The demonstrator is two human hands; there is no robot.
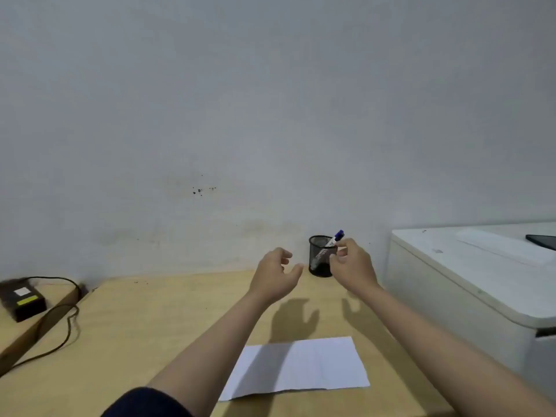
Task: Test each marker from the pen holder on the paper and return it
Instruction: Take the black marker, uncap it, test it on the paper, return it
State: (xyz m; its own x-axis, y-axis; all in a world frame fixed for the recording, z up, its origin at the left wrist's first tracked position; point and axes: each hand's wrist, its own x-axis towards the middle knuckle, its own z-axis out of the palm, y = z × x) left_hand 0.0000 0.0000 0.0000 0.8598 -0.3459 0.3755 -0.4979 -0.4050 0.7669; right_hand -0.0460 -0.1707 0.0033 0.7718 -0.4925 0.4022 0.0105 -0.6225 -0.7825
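Observation:
A black mesh pen holder (319,260) stands at the back of the wooden desk by the wall. A white marker with a blue cap (334,240) leans in it, cap end up and to the right. My right hand (353,264) pinches the marker just below the cap, right beside the holder's rim. My left hand (275,273) hovers to the left of the holder, fingers apart and curled, holding nothing. A white sheet of paper (298,367) lies flat on the desk nearer to me, between my forearms.
A white cabinet-like unit (469,278) stands along the desk's right side, with a dark flat object (543,240) on top. At the left, a black power adapter (22,299) with a looping cable (64,326) rests on a lower surface.

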